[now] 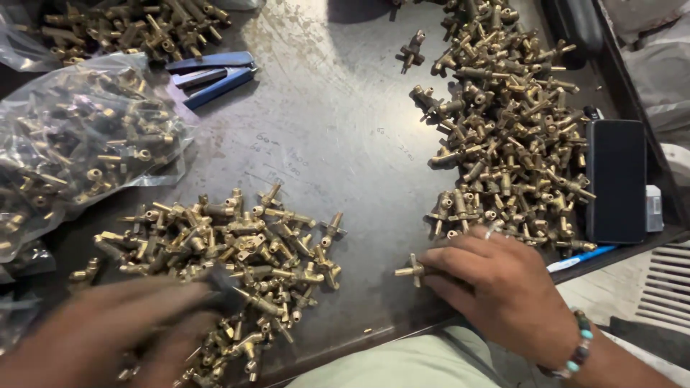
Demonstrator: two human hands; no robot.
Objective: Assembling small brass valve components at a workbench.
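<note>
My right hand (496, 287) rests on the dark metal table (345, 122) near its front edge and pinches a small brass valve fitting (408, 271) by one end. It lies just below a large heap of brass fittings (510, 129) on the right. My left hand (108, 327) is blurred by motion at the lower left, lying over the near edge of a second pile of brass fittings (237, 251). Whether it grips a fitting I cannot tell.
A clear plastic bag of fittings (72, 144) lies at the left, more fittings (129, 29) at the top left. Blue-handled pliers (212, 75) lie behind the left pile. A black phone (614, 179) and a blue pen (582, 257) sit at the right edge.
</note>
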